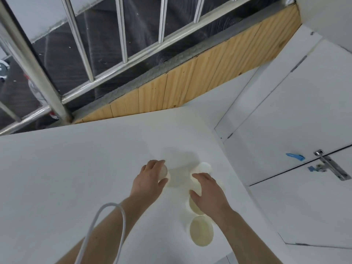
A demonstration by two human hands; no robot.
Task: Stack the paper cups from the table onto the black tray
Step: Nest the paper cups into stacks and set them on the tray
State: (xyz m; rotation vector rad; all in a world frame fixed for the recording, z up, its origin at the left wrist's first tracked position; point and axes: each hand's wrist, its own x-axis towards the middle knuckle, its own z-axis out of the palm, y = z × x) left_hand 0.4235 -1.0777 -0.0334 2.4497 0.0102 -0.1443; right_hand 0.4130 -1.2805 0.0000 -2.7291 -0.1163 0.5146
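Observation:
Several white paper cups stand in a cluster on the white table (76, 168). My left hand (150, 180) grips one paper cup (164, 172) from above, its fingers curled round the rim. My right hand (208, 191) lies over a second cup (204, 167), with thumb and fingers curved round its side; only the cup's far end shows. Under my right wrist an upright cup (194, 206) shows part of its open mouth. Nearest to me stands another upright cup (201, 233) with its yellowish inside fully visible. No black tray is in view.
A white cable (106, 225) loops over my left forearm. The table's right edge runs close past the cups, beside white cabinet doors with a metal latch (331, 165). Beyond the far edge are wooden boards (181, 84) and a metal railing (123, 29).

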